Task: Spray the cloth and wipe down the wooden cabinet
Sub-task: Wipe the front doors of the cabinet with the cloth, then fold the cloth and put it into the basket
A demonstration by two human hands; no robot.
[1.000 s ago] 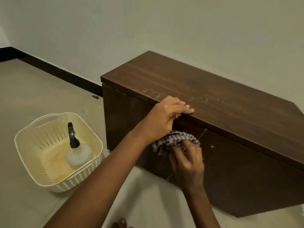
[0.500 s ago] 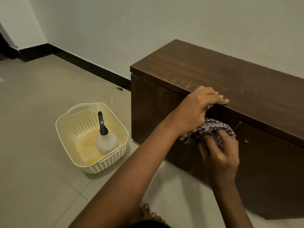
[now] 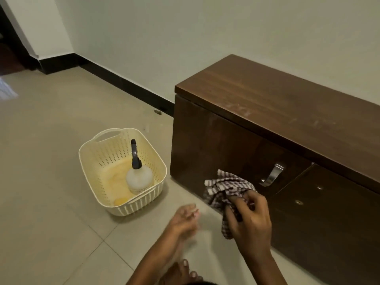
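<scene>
The dark wooden cabinet stands against the wall on the right, with pale smears on its top and a metal handle on its front. My right hand grips a checked cloth, bunched low in front of the cabinet's left door. Blurred by motion, my left hand hangs empty over the floor, between the cloth and the basket, fingers apart. A clear spray bottle with a black trigger head stands upright in a cream perforated basket on the floor.
Pale floor tiles spread to the left and front. A black skirting runs along the wall to the cabinet. My bare foot rests at the bottom edge. A small dark object lies on the floor near the skirting.
My left hand has left the cabinet's top edge and dropped down toward the floor. My right hand with the cloth has come down off the cabinet front. The view has swung left.
</scene>
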